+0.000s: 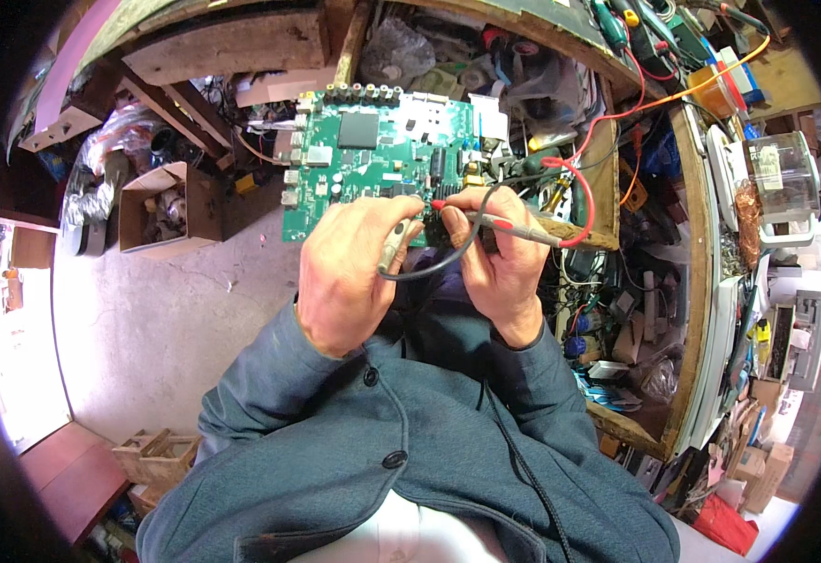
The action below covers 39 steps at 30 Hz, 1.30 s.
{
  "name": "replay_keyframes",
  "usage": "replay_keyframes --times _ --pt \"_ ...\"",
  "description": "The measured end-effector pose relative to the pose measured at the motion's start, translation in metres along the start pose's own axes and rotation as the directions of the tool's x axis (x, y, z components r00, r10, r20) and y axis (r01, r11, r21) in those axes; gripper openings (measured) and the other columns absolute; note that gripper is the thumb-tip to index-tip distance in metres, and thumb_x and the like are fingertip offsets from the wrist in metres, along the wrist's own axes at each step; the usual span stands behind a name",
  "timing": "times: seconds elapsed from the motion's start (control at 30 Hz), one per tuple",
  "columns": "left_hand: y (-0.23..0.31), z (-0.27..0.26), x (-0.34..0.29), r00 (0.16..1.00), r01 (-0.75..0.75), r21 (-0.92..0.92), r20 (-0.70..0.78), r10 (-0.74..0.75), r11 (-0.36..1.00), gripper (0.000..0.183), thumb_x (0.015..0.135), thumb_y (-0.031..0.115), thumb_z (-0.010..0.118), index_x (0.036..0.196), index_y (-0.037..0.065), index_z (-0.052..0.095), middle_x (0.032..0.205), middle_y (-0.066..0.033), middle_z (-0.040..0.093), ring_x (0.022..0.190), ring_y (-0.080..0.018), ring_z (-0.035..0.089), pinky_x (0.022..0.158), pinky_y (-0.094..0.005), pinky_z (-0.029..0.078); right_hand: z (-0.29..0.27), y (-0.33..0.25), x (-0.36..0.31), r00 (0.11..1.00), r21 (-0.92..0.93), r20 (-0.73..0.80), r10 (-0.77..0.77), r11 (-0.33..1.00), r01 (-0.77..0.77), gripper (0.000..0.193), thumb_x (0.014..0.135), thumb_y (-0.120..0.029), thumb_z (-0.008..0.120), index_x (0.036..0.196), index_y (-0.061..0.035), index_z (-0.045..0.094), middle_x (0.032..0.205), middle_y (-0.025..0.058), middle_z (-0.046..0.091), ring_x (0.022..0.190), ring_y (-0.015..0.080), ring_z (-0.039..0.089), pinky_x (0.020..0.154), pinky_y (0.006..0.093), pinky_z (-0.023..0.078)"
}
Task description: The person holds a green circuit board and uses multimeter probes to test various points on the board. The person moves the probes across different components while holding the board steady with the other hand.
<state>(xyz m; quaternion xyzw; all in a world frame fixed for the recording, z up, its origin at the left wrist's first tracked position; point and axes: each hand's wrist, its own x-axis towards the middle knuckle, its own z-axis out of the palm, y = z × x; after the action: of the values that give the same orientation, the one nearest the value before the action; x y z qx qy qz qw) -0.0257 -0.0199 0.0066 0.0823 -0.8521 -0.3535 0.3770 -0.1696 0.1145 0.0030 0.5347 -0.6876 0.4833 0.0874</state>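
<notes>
A green circuit board [321, 202] with a dark square chip and rows of connectors along its far and left edges lies in front of me. Over its near edge, my left hand [349, 267] is closed on a grey test probe [393, 246] with a black lead. My right hand [500, 263] pinches a red-tipped test probe [518, 228], whose red lead loops off to the right. Both probe tips point at the board's near right part, close together. My fingers hide whether the tips touch the board.
Left of the board, an open cardboard box [168, 208] with parts stands on the floor [167, 319]. A wooden-framed drawer [678, 394] crowded with cables and parts is at right. Beyond it sits a clear plastic container [781, 178]. Red and orange leads [683, 86] cross the upper right.
</notes>
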Motion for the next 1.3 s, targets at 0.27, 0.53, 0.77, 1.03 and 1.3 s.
replay_keyframes --times 0.27,0.53,0.77,1.03,1.3 --pt "-0.005 0.0 -0.001 0.989 0.148 -0.168 0.007 -0.149 0.975 0.02 0.094 0.003 0.074 0.114 0.004 0.07 0.101 -0.0135 0.072 0.086 -0.0351 0.067 0.077 -0.0418 0.052 0.003 -0.001 -0.002 0.998 0.027 -0.016 0.056 0.998 -0.056 0.012 0.091 0.0 0.079 0.103 -0.0009 0.074 0.092 0.0083 0.074 0.078 0.0215 0.067 0.07 0.0321 0.052" --pt "-0.003 0.003 0.0 0.998 0.06 -0.048 -0.034 -0.062 0.997 0.022 0.092 0.002 0.075 0.114 0.004 0.07 0.102 -0.0134 0.072 0.086 -0.035 0.067 0.076 -0.0422 0.052 0.002 0.003 -0.002 1.0 -0.014 -0.008 0.016 1.0 -0.017 0.013 0.09 0.001 0.079 0.102 -0.0005 0.072 0.093 0.0127 0.073 0.08 0.0289 0.07 0.068 0.0381 0.055" --pt "-0.006 0.001 0.0 1.0 0.017 -0.001 -0.006 -0.017 1.0 0.028 0.09 0.001 0.075 0.117 0.005 0.069 0.103 -0.0134 0.072 0.088 -0.0347 0.068 0.078 -0.0423 0.052 0.003 -0.001 -0.003 1.0 -0.028 -0.011 0.025 0.999 -0.025 0.013 0.089 0.001 0.078 0.1 -0.0003 0.071 0.094 0.0125 0.073 0.078 0.0293 0.069 0.067 0.0389 0.055" --pt "0.006 0.003 0.003 0.999 -0.033 0.092 -0.01 0.034 0.995 0.021 0.093 0.002 0.074 0.113 0.002 0.072 0.102 -0.0159 0.074 0.088 -0.0363 0.069 0.079 -0.0434 0.054 0.002 -0.003 0.0 1.0 -0.076 -0.002 0.0 0.997 0.0 0.015 0.091 0.0 0.079 0.105 -0.0005 0.071 0.091 0.0131 0.073 0.075 0.0264 0.072 0.064 0.0366 0.056" --pt "0.007 0.005 0.006 1.0 -0.005 0.075 0.0 0.005 0.997 0.021 0.092 0.001 0.073 0.113 0.001 0.071 0.103 -0.0151 0.074 0.091 -0.0371 0.069 0.081 -0.0439 0.053 -0.001 0.0 0.004 1.0 -0.038 -0.027 0.013 0.999 -0.014 0.017 0.088 0.002 0.08 0.102 0.0 0.072 0.09 0.0131 0.072 0.078 0.0305 0.072 0.067 0.0389 0.056"
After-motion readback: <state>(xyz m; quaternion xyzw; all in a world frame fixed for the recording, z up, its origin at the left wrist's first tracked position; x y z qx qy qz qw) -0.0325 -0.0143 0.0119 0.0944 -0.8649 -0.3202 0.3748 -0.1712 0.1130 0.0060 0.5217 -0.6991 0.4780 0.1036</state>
